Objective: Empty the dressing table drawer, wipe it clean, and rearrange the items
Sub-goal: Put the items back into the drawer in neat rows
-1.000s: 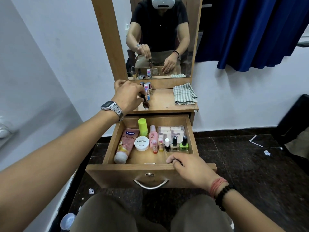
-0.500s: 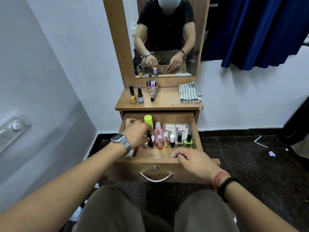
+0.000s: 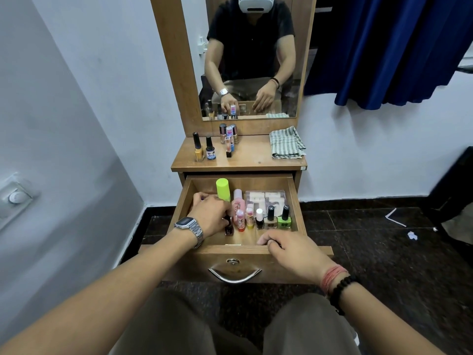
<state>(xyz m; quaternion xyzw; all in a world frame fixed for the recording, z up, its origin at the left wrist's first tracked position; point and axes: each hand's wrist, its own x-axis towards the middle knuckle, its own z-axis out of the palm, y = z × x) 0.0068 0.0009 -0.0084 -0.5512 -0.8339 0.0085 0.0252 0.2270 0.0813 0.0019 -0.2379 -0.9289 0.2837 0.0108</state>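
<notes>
A wooden dressing table (image 3: 240, 162) stands against a white wall, with a mirror (image 3: 250, 60) above and a blue curtain (image 3: 384, 47) to the right. On the tabletop, a yellow bottle (image 3: 198, 148) and a dark bottle (image 3: 210, 149) stand at the left, a cluster of small bottles (image 3: 228, 135) stands near the mirror base, and a folded striped cloth (image 3: 287, 143) lies at the right. The drawer (image 3: 294, 198) is pulled out. The left hand (image 3: 211, 215) is inside it, fingers curled around a dark nail polish bottle (image 3: 228, 228) held upright at the left end of a front row of bottles; the hand hides the items behind it. A lime-green capped bottle (image 3: 222, 189), a pink bottle (image 3: 237, 204) and a clear box (image 3: 266, 198) sit further back. The right hand (image 3: 291, 252) rests on the drawer's front edge, fingers curled over it.
</notes>
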